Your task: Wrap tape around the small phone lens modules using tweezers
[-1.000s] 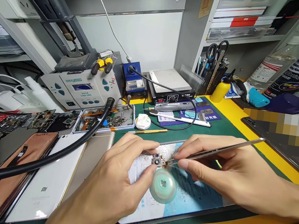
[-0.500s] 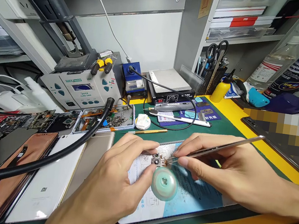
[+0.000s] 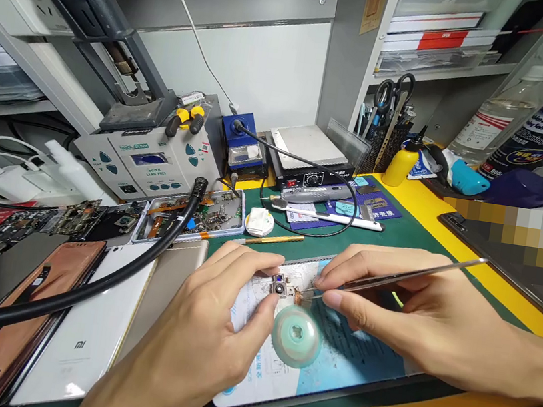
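Observation:
My left hand (image 3: 215,313) has its thumb and fingertips at the edges of a small phone camera module (image 3: 280,287), steadying it over a printed mat (image 3: 271,385). A short copper-coloured flex cable (image 3: 297,297) sticks out from the module's right side. Between the thumb and fingers of my right hand (image 3: 388,307) is a pair of metal tweezers (image 3: 407,275), its tips at the flex cable. Just below the module, a round translucent green spool (image 3: 297,335) lies on the mat. Whether the tweezers pinch the cable I cannot tell.
Several phone backs and phones, one a white phone (image 3: 84,332), lie at left under a black hose (image 3: 87,292). A parts tray (image 3: 199,213), gold pen-like tool (image 3: 276,238), brush (image 3: 340,218) and yellow bottle (image 3: 401,164) stand or lie behind. A dark phone (image 3: 505,267) lies at right.
My left hand and the camera module have shifted slightly left. The flex cable shows more clearly at the tweezer tips, and the spool has moved slightly left.

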`<state>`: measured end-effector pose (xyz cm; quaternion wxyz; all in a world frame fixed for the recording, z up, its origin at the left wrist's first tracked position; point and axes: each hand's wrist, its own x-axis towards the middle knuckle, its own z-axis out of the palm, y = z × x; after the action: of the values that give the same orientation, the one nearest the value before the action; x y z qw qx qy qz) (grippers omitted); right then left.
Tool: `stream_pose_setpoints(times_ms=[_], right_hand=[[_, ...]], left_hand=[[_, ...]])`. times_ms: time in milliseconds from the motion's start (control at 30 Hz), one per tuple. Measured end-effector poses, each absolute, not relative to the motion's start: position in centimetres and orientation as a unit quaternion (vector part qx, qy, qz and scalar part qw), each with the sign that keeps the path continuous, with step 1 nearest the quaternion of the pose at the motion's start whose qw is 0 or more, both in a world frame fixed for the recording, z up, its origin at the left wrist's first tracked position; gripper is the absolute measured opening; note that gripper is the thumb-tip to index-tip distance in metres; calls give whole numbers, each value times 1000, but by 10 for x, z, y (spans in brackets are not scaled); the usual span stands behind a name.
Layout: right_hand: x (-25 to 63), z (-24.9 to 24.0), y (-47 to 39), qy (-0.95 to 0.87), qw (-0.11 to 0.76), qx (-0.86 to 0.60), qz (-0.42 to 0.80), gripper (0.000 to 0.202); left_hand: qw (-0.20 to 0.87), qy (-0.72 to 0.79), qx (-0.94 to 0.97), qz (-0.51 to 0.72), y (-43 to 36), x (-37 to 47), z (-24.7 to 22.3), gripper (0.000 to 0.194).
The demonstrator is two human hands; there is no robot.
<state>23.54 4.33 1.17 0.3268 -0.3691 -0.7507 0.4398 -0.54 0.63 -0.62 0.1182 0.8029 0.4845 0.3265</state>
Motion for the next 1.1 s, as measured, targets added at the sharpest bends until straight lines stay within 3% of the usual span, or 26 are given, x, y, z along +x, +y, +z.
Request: stream_pose_setpoints(times_ms=[300, 633, 1100], right_hand=[[236, 9, 43, -741, 320, -387, 446, 13], [235, 8, 43, -740, 336, -373, 448, 11], [234, 9, 43, -703, 332, -419, 469, 17]], left_hand=[[110, 483, 807, 320, 8, -9, -6, 27], [183, 461, 805, 325, 7, -12, -9, 35], [150, 466, 809, 325, 7, -10, -6, 29]])
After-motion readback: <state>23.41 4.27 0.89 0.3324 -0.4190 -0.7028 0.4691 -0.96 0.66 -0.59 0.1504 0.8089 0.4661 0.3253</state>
